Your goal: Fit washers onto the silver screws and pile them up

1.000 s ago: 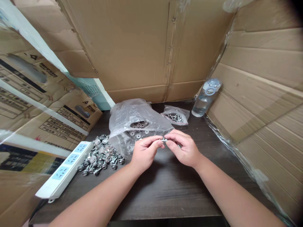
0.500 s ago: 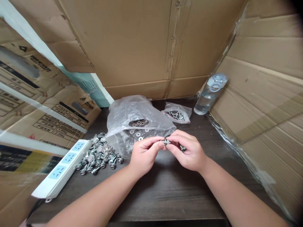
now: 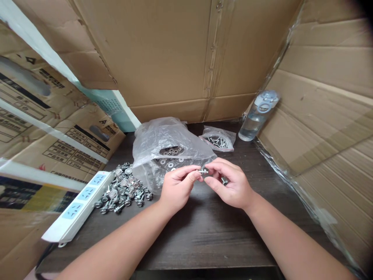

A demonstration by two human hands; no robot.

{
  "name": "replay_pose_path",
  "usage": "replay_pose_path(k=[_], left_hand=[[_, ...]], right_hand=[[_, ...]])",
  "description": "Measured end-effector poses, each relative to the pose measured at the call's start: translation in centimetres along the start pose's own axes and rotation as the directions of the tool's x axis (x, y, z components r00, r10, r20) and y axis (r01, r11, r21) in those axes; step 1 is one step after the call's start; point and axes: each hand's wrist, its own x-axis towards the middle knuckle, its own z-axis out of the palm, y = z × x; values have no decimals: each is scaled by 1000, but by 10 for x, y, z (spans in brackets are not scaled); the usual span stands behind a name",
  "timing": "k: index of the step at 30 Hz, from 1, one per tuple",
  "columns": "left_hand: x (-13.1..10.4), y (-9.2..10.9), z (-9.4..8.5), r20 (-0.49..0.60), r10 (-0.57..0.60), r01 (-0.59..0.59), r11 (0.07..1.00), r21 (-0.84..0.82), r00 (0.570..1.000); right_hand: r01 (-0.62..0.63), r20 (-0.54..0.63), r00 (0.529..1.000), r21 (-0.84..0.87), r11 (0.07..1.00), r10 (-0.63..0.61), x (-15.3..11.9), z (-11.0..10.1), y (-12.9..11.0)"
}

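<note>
My left hand (image 3: 180,187) pinches a small metal bolt (image 3: 203,172) between thumb and forefinger. Facing it, my right hand (image 3: 230,182) has its thumb and forefinger slightly apart around the bolt's other end. Another small metal piece (image 3: 224,181) rests within the curled fingers of my right hand. Just behind the hands lies a clear plastic bag (image 3: 171,134) with washers and nuts (image 3: 171,152) inside. To the left, a pile of bolts (image 3: 124,188) sits on the dark table (image 3: 186,249).
A white power strip (image 3: 76,206) lies left of the bolts. A small zip bag of screws (image 3: 218,140) and a water bottle (image 3: 258,116) stand at the back right. Cardboard walls (image 3: 175,54) surround the table.
The thumb of my right hand has come away from the bolt, and its fingers have opened a little. The bolt has moved slightly up in my left hand.
</note>
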Motion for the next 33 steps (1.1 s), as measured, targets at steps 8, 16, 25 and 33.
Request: replay_pose_path(k=[8, 16, 25, 33], left_hand=[[1, -2, -1, 22, 19, -20, 999, 38, 1000], [1, -1, 0, -4, -39, 39, 999, 0, 999], [2, -1, 0, 10, 10, -9, 999, -31, 1000], [2, -3, 1, 23, -20, 20, 1000, -7, 1000]], right_hand=[[9, 45, 999, -9, 1000, -9, 2, 1, 4], [-1, 45, 999, -40, 999, 3, 3, 0, 5], [0, 34, 999, -2, 1000, 0, -1, 3, 6], [24, 60, 998, -20, 1000, -22, 4, 2, 4]])
